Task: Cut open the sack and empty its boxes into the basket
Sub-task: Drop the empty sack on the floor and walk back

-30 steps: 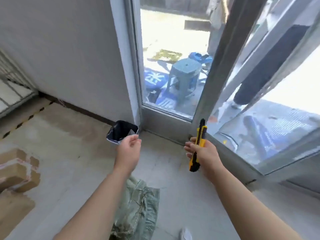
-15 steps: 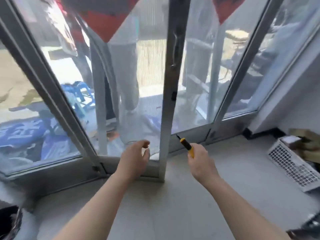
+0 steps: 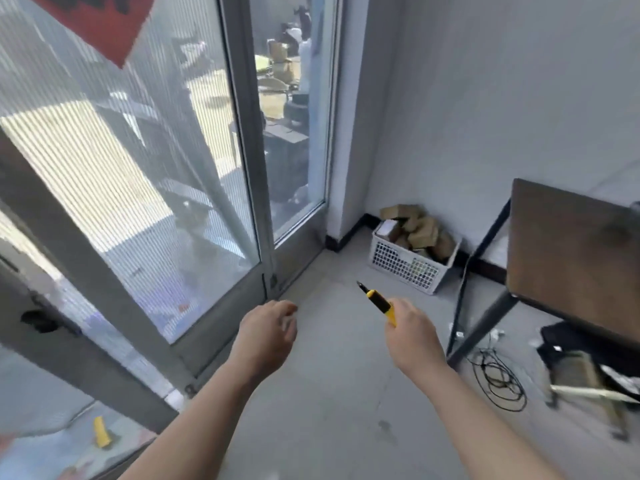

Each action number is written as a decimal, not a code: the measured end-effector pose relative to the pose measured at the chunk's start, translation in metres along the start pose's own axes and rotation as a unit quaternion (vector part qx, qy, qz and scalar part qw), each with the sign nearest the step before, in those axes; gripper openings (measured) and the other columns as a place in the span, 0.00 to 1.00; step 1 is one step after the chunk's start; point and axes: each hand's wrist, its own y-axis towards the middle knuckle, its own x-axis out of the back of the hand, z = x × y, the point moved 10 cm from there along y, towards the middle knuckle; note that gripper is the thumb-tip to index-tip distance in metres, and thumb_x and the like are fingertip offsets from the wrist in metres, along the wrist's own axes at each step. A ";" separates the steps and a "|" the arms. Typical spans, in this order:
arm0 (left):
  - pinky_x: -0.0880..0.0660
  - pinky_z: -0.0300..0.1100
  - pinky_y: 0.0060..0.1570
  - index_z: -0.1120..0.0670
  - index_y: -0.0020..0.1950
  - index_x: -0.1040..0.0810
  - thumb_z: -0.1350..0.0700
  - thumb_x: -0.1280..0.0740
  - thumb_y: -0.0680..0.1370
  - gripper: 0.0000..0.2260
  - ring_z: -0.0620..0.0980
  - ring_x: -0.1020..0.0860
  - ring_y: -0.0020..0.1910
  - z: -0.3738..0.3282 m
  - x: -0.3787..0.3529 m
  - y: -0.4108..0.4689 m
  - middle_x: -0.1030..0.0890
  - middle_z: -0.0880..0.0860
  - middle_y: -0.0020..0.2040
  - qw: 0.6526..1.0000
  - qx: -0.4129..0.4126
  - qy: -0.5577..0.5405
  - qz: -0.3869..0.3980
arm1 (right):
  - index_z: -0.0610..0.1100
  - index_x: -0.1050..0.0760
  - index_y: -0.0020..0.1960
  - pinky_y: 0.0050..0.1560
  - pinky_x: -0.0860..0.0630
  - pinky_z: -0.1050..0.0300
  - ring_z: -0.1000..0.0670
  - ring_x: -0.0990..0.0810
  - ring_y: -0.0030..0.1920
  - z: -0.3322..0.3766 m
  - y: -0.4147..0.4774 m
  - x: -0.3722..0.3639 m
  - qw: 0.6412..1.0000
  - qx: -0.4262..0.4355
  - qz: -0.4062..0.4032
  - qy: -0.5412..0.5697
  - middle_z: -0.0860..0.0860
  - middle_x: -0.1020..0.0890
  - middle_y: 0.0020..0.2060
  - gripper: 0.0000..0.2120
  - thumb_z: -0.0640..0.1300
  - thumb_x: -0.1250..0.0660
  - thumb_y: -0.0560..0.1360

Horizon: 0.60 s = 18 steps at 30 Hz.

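Head camera looks forward and down, hands near, floor beyond

Bright window daylight, perhaps motion-blurred.

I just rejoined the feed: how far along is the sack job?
Done, it seems: the white basket in the corner already holds brown boxes. In hand: the right hand grips the yellow utility knife; the left hand is empty. Left: no sack in view, so any remaining cutting or emptying can't be judged.

knife (image 3: 380, 304): yellow, black | basket (image 3: 405, 264): white grid | boxes (image 3: 420, 226): tan | table (image 3: 571, 251): dark brown | cable (image 3: 498, 382): black
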 end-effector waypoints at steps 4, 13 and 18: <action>0.28 0.43 0.61 0.50 0.61 0.21 0.54 0.36 0.77 0.13 0.51 0.22 0.59 -0.036 -0.028 0.067 0.18 0.49 0.58 0.998 -0.057 -0.002 0.035 | 0.42 0.28 0.50 0.47 0.30 0.49 0.44 0.25 0.47 -0.046 0.030 0.014 0.997 -0.075 -0.022 -0.018 0.47 0.24 0.45 0.04 0.38 0.41 0.77; 0.28 0.46 0.62 0.50 0.61 0.21 0.54 0.37 0.78 0.13 0.51 0.23 0.59 -0.135 -0.081 0.213 0.19 0.48 0.59 0.974 -0.193 -0.009 0.116 | 0.41 0.27 0.56 0.47 0.25 0.46 0.40 0.22 0.49 -0.130 0.089 0.060 0.964 -0.242 -0.106 -0.005 0.44 0.21 0.49 0.08 0.39 0.40 0.78; 0.28 0.47 0.61 0.50 0.61 0.21 0.54 0.37 0.78 0.12 0.51 0.22 0.58 -0.192 -0.123 0.265 0.18 0.48 0.59 0.957 -0.241 -0.017 0.159 | 0.42 0.29 0.59 0.46 0.26 0.48 0.39 0.21 0.51 -0.181 0.104 0.082 0.939 -0.317 -0.131 -0.014 0.44 0.20 0.51 0.10 0.40 0.42 0.79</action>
